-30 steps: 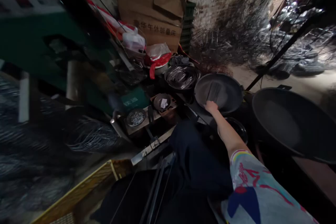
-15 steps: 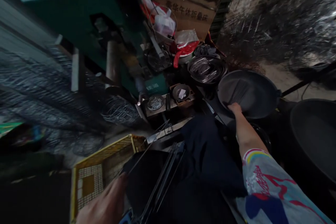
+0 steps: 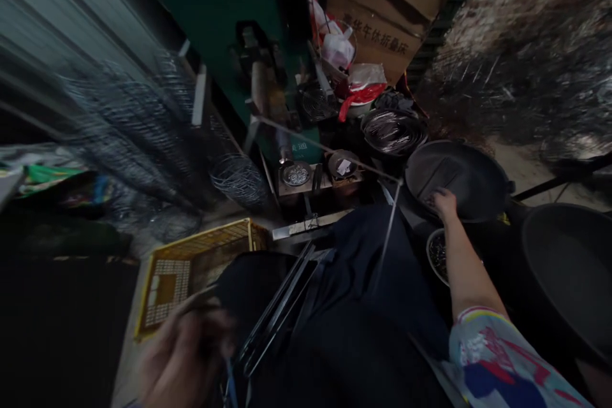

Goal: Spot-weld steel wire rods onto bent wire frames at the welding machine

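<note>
My right hand (image 3: 444, 202) reaches into a wide dark pan (image 3: 482, 185). Its fingers are curled at the near end of a bundle of thin dark rods (image 3: 437, 177); how much they grip is hidden. At the lower left, my left hand (image 3: 186, 350) is smeared by motion, its fingers bent, and whether it holds anything does not show. Beside it, several long thin metal wires (image 3: 282, 306) lie across my dark-clothed lap. A sharply bent thin wire (image 3: 396, 194) stands out above my right leg, apart from both hands.
A yellow plastic crate (image 3: 201, 236) stands left of my legs. Ahead is a green machine (image 3: 215, 25), with a dish of small metal pieces (image 3: 296, 173) below it. A coil-filled basin (image 3: 394, 132) sits behind the pan. Another large dark pan (image 3: 568, 268) is at right.
The view has swung left, so things appear further right. My right hand stays in the pan with its fingers more curled. A bent wire now shows in mid-view; the wire near my left hand is gone.
</note>
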